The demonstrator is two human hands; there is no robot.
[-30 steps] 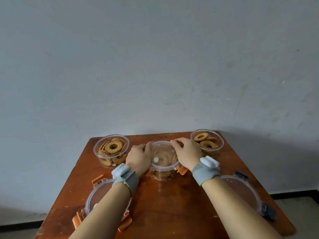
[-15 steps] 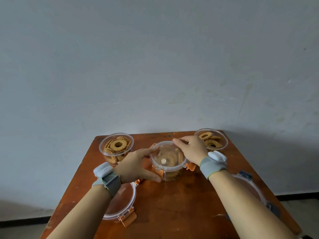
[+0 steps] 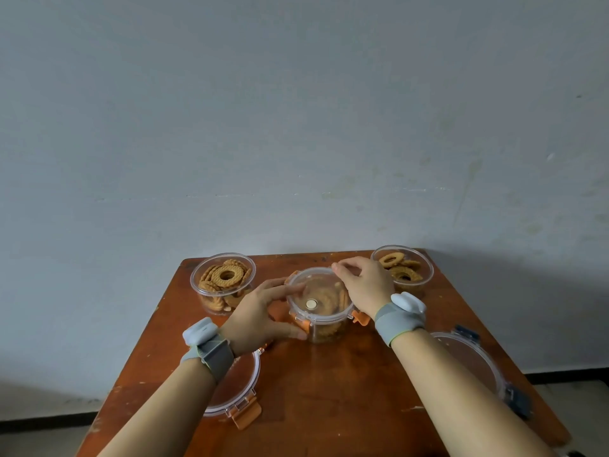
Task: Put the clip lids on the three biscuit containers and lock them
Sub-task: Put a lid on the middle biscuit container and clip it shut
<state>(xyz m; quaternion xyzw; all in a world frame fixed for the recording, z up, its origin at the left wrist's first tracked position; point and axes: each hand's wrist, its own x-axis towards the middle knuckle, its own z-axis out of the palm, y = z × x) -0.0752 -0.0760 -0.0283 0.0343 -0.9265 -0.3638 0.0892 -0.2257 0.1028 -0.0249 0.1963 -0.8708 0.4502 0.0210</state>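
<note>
orange clips mark the work in hand: the middle container [image 3: 321,311] stands at the centre of the wooden table [image 3: 329,384] with its clear lid [image 3: 316,296] seated on top, one orange clip [image 3: 304,324] at the near-left rim and another orange clip [image 3: 361,317] at the near-right.

the left hand [image 3: 260,316] wraps the container's left flank, fingers curled onto the lid's far-left edge and the thumb [image 3: 290,334] touching the wall just beside the near-left clip. that clip appears folded down, though the thumb partly hides it and latching cannot be confirmed. the right hand [image 3: 364,285] lies over the far-right rim, fingers bent and pressing on the lid edge; it grips nothing else. the near-right clip sticks outward below that wrist, apparently unlocked.

judgement: the coming move turns on that clip, which lies toward the person from the right fingers, under the heel of the hand; the right hand is nearer.

the left container [image 3: 224,282] and right container [image 3: 402,268] stand open at the far corners. one loose lid [image 3: 235,387] lies under the left forearm, the other loose lid [image 3: 471,367] beside the right forearm.
</note>
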